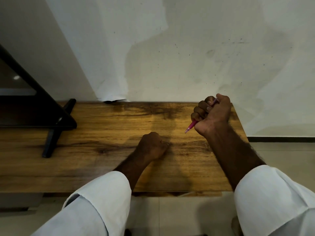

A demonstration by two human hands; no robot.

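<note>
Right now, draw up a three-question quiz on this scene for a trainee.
1. True or false: the right hand grips a pink pen in its curled fingers.
2. Multiple choice: the left hand is (a) flat against the wall, (b) curled on the wooden table, (c) holding a cup.
3. Fill in: the black stand sits on the table's ____ side.
Key: 1 true; 2 b; 3 left.
</note>
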